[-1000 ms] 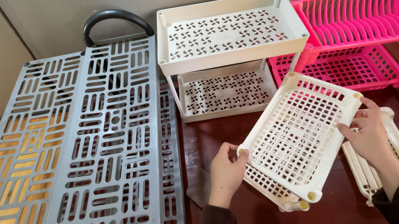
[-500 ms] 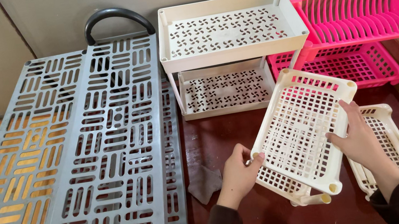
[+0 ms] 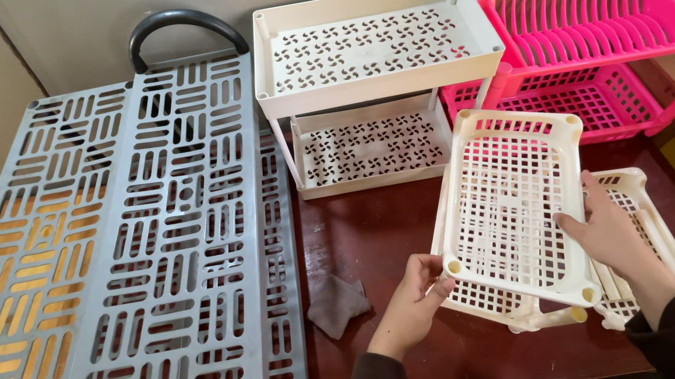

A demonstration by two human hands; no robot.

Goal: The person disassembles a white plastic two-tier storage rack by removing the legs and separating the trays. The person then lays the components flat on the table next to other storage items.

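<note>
Cream lattice tray (image 3: 509, 206) is smooth matt plastic; tabletop (image 3: 372, 229) glossy dark wood.

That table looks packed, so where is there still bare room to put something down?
Bare table shows between the grey panel, the white shelf and the left hand, apart from a small cloth. The right side is crowded with cream trays and the pink rack.

cream plastic lattice tray rack (image 3: 512, 206), two tiers, tilted above the dark tabletop.
</note>
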